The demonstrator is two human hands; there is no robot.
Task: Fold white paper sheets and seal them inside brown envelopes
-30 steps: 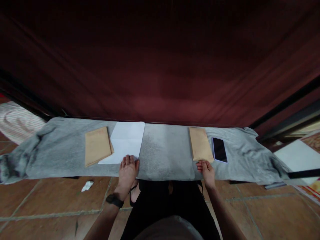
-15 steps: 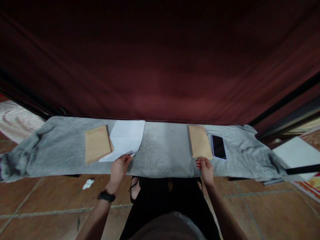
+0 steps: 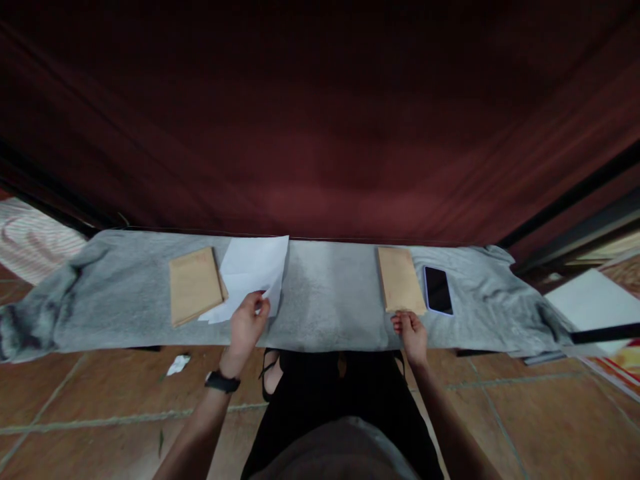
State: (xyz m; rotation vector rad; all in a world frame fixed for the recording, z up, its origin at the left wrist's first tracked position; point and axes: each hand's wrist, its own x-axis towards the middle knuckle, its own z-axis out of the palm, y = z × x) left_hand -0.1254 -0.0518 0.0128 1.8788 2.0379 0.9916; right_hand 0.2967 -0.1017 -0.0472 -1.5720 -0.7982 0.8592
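Observation:
My left hand [image 3: 251,319] pinches the near right corner of a white paper sheet [image 3: 245,267] and holds that corner lifted and curled. More white paper lies beneath it. The sheets' left edge runs under a stack of brown envelopes [image 3: 195,283] on the left. My right hand [image 3: 411,332] rests at the near edge of a second stack of brown envelopes [image 3: 401,279], its fingers curled against that edge. Whether those fingers grip an envelope or only touch it is hard to make out. Just right of this stack lies a phone [image 3: 438,291] with a dark screen.
A grey cloth [image 3: 327,300] covers the long narrow surface. Behind it hangs a dark red curtain [image 3: 320,167]. White board [image 3: 595,307] and a dark bar stand at the far right. A crumpled tissue [image 3: 178,365] lies on the tiled floor.
My left hand has moved up and slightly right, raising the corner of the top sheet off the paper below. My right hand stays at the envelope stack.

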